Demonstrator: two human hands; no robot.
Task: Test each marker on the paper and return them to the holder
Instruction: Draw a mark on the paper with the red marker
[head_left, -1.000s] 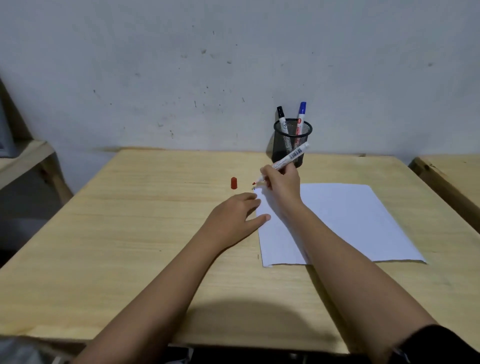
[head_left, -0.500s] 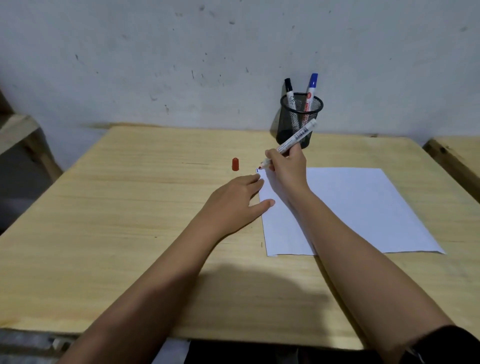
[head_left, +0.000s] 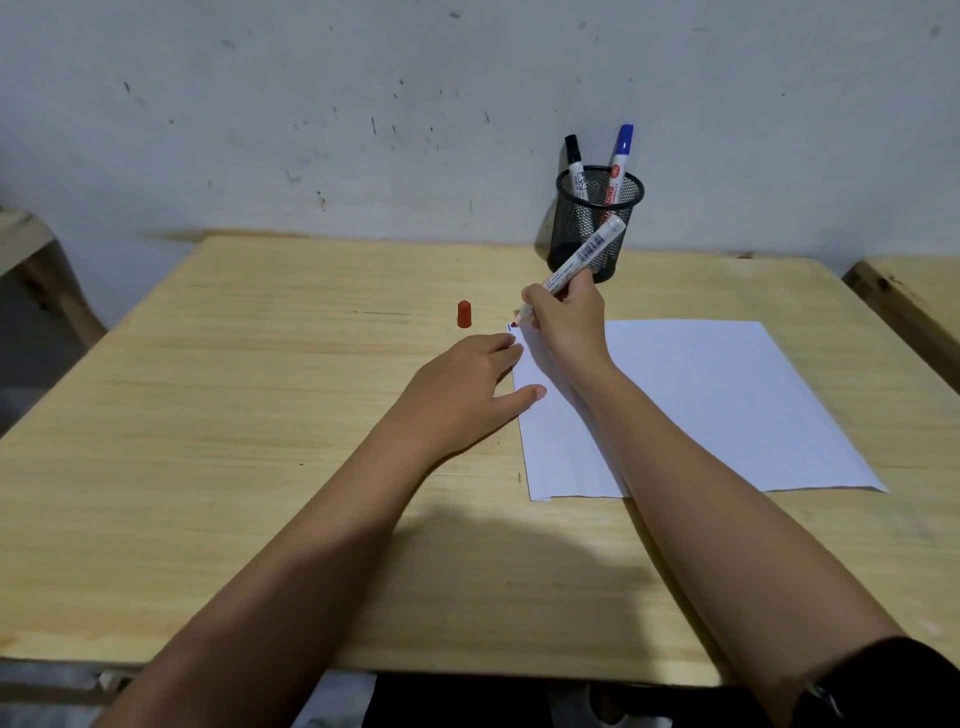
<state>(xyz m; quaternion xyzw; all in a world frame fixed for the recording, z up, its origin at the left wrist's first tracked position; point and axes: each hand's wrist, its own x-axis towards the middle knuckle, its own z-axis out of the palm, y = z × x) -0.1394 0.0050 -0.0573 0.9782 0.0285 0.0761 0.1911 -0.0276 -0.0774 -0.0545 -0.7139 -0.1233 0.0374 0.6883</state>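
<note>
Marker (head_left: 576, 266) tip lower (touching paper (head_left: 701, 400))

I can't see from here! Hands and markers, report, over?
Right hand gripping red marker, tip at paper corner. Left hand flat, pinning paper edge. Red cap off, standing clear.

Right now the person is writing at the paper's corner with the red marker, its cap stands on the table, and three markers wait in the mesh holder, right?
Not quite: the head view shows only two markers, black and blue, in the mesh holder. The rest holds.
</note>
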